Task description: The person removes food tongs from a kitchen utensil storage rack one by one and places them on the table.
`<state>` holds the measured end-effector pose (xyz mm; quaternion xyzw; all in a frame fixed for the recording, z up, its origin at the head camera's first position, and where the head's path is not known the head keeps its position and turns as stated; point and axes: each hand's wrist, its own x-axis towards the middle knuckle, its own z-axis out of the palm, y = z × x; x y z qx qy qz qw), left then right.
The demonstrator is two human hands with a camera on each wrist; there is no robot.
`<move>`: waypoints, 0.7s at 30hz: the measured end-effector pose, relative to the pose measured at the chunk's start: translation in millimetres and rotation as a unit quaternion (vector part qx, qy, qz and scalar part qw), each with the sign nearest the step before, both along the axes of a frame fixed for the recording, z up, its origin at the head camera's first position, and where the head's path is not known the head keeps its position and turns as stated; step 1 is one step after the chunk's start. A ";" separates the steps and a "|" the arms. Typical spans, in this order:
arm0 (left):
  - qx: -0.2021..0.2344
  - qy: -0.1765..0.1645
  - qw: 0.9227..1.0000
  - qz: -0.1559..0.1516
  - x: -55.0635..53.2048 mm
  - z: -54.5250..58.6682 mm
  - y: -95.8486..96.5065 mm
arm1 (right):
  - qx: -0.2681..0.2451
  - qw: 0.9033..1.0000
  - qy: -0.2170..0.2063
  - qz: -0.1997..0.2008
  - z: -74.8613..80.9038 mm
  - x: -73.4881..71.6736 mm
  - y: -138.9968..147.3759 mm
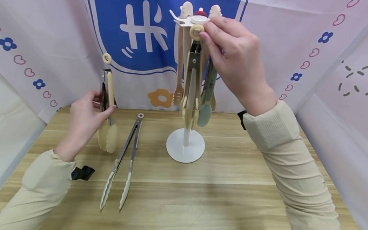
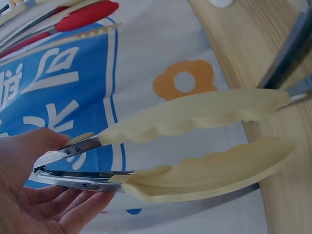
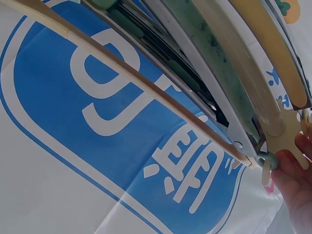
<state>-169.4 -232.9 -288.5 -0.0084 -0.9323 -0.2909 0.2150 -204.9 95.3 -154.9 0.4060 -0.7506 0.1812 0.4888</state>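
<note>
My left hand (image 1: 84,117) grips a pair of cream-tipped tongs (image 1: 111,138) at the upper handle, ring end up and tips down at the left of the table. Seen from the left wrist, its two scalloped arms (image 2: 204,112) stand apart. With thumb and fingers, my right hand (image 1: 235,51) pinches the cream pull ring (image 1: 193,31) of another pair of tongs (image 1: 192,62), which hangs at the front of a white utensil stand (image 1: 184,155). Green-tipped tongs (image 1: 205,116) hang beside it, close under the right hand.
Steel tongs with pale tips (image 1: 125,192) lie spread on the wooden table (image 1: 229,209) between the left hand and the stand. A wooden fork (image 1: 178,93) and other utensils hang around the stand. A printed cloth (image 1: 266,14) hangs behind the table.
</note>
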 end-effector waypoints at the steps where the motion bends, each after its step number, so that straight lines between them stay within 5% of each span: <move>1: -0.002 -0.009 1.000 -0.001 -0.2 -0.4 -2.0 | 0.000 1.000 0.000 -0.001 0.0 0.0 0.0; 21: -0.075 -0.093 0.993 -0.025 -3.2 -16.5 -29.0 | -0.002 1.000 0.000 -0.003 -0.6 -1.0 -0.2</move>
